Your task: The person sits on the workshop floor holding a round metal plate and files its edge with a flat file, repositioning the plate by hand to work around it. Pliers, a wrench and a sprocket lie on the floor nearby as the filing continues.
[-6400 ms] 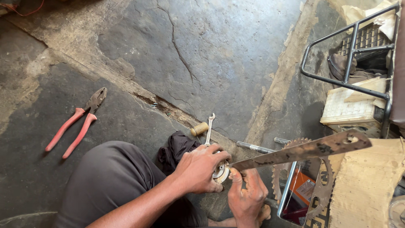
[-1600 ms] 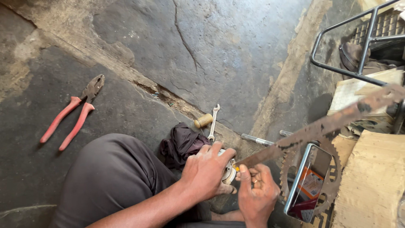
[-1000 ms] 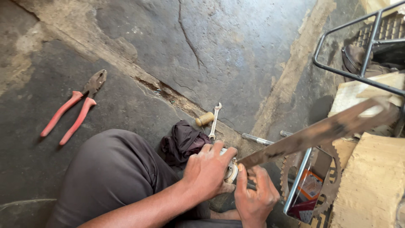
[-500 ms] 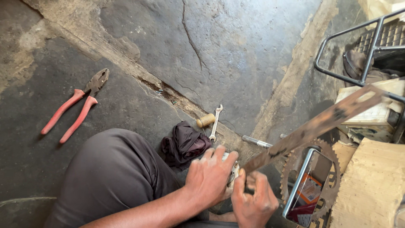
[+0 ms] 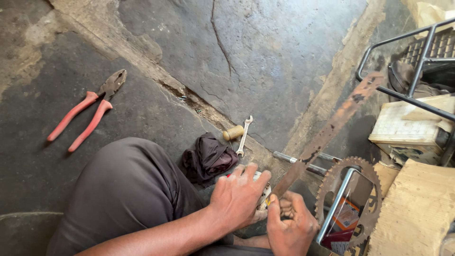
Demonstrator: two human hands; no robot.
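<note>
My left hand (image 5: 237, 199) is closed over a small pale round part (image 5: 262, 193) low in the view, pressing it down. My right hand (image 5: 290, 226) grips the near end of a long rusty flat metal bar (image 5: 332, 128), which slants up and away to the right. The bar's near end meets the round part between my two hands. My knee in dark trousers (image 5: 123, 189) fills the lower left.
Red-handled pliers (image 5: 87, 111) lie on the stone floor at left. A small spanner (image 5: 243, 135), a cork-like roll (image 5: 233, 133) and a dark rag (image 5: 208, 159) lie by my knee. A rusty sprocket (image 5: 348, 199), metal rods (image 5: 303, 163), a black metal rack (image 5: 407, 61) and wooden boards (image 5: 417, 213) crowd the right.
The far end of the rusty bar has swung upward, from near level to steeply slanted. Both hands have stayed on the round part and the bar's near end.
</note>
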